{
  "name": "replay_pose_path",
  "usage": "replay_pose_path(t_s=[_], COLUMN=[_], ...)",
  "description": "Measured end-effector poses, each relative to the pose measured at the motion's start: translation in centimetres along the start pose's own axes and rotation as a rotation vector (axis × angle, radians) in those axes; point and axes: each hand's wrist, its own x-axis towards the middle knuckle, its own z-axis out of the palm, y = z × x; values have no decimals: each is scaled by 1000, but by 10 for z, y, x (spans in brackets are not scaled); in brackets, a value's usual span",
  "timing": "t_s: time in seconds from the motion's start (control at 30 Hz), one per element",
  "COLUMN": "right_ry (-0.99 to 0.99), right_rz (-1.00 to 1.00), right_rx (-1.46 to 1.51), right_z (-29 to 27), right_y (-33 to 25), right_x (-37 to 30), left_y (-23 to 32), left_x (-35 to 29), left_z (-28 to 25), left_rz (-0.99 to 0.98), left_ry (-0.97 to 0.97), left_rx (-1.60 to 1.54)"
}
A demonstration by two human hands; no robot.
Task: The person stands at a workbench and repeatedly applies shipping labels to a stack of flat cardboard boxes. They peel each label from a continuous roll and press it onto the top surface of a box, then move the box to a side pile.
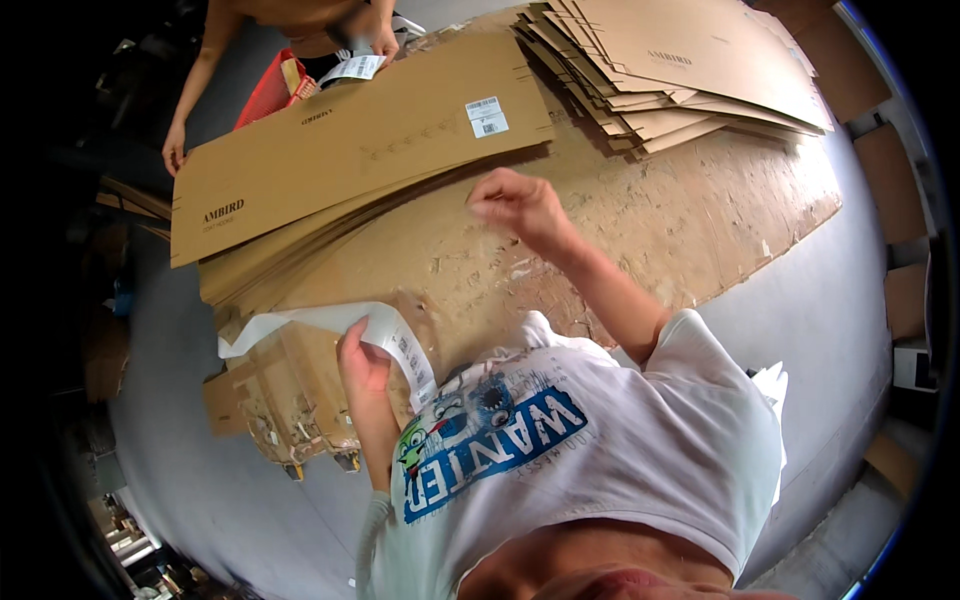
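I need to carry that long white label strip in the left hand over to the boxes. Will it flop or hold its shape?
Probably floppy: the label strip curls and sags from the left hand. Likely very light, since a few fingers hold it up. It may snag on the cardboard scraps beneath.

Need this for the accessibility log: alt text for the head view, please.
A person's left hand holds a strip of white labels while the right hand hovers, fingers pinched, over a worn work table. Flattened cardboard boxes lie ahead, one bearing a white sticker, with another cardboard stack beyond. A co-worker's hand reaches in opposite.
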Motion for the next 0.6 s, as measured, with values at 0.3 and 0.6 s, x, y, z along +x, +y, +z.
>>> replay_pose_path(t_s=[0.3, 0.6], right_ry=[363, 554], right_rz=[131, -69], right_rx=[-18, -894], right_z=[-70, -74], right_y=[52, 52], right_x=[-6, 37], left_y=[-8, -12], left_x=[11, 32], left_z=[-9, -4], left_rz=[-41, 10], left_ry=[19, 4], left_rx=[1, 54])
